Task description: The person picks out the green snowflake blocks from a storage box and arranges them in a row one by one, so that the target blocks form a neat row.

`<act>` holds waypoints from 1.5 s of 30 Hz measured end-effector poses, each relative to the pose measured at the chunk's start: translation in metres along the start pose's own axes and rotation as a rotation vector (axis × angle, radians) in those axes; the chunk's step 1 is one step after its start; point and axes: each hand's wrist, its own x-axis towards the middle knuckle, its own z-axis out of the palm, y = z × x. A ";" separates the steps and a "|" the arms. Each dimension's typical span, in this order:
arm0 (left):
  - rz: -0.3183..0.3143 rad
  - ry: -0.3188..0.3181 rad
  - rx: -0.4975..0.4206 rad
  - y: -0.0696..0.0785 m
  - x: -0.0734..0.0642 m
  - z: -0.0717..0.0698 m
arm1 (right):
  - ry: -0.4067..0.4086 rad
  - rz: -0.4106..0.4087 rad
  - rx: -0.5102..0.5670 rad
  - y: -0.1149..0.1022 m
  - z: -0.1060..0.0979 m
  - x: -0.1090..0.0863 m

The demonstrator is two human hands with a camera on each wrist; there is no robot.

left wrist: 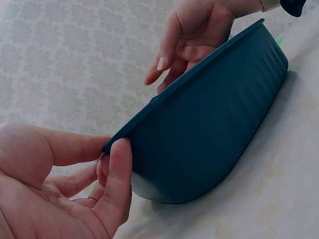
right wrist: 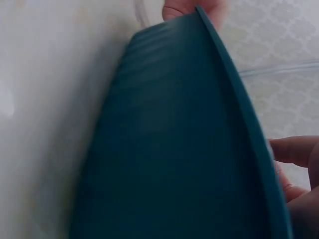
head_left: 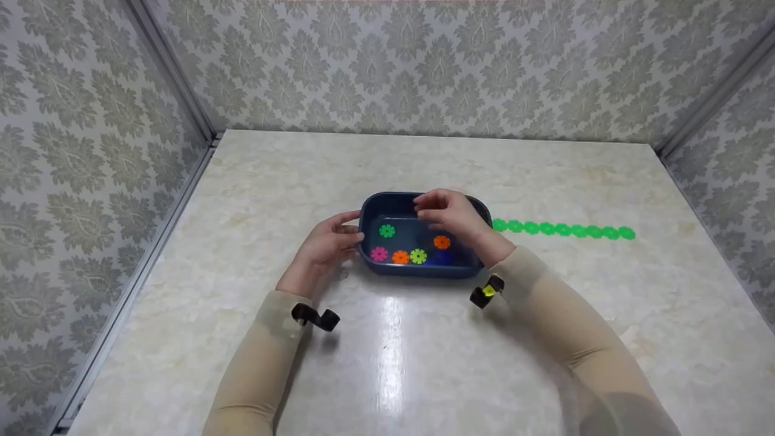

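A dark blue plastic basin (head_left: 424, 272) stands on the table with several flower-shaped discs inside. Among them are a green disc (head_left: 387, 231), a pink disc (head_left: 379, 254), a yellow-green disc (head_left: 418, 256) and an orange disc (head_left: 442, 242). My left hand (head_left: 330, 245) pinches the basin's left rim between thumb and fingers, as the left wrist view shows closely. Over the basin's right part hovers my right hand (head_left: 454, 215), its fingers loosely bent and nothing visible between them. In the right wrist view the basin's outer wall (right wrist: 149, 124) covers most of the discs' side.
A straight chain of joined green discs (head_left: 563, 229) lies to the right of the basin, its left end right beside the basin wall. The pale marbled table (head_left: 272, 175) meets patterned walls (head_left: 412, 66) at the back and sides.
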 end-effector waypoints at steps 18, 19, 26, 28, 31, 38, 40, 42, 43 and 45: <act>-0.015 -0.005 0.010 0.000 0.001 -0.001 | -0.058 0.008 -0.221 0.000 0.050 0.031; -0.015 -0.006 0.018 0.000 0.001 -0.001 | -0.060 0.002 -0.246 0.000 0.051 0.033; -0.008 -0.008 0.019 0.001 0.000 -0.001 | -0.135 -0.041 -0.405 0.001 0.055 0.046; -0.008 -0.005 0.015 0.001 0.000 -0.001 | -0.156 -0.053 -0.446 0.000 0.056 0.047; -0.008 -0.003 0.009 0.001 0.000 -0.001 | -0.174 -0.077 -0.519 0.001 0.057 0.048; -0.002 -0.010 0.007 0.000 0.001 -0.002 | -0.193 -0.130 -0.667 0.004 0.058 0.049; -0.002 -0.007 0.004 0.000 0.001 -0.002 | -0.196 -0.132 -0.700 0.005 0.059 0.049; -0.003 -0.004 0.005 0.000 0.002 -0.002 | -0.200 -0.129 -0.728 0.005 0.059 0.049; -0.001 -0.006 0.007 -0.001 0.002 -0.002 | -0.201 -0.130 -0.740 0.004 0.058 0.049; 0.003 -0.008 0.011 -0.001 0.003 -0.002 | -0.205 -0.130 -0.753 0.004 0.057 0.048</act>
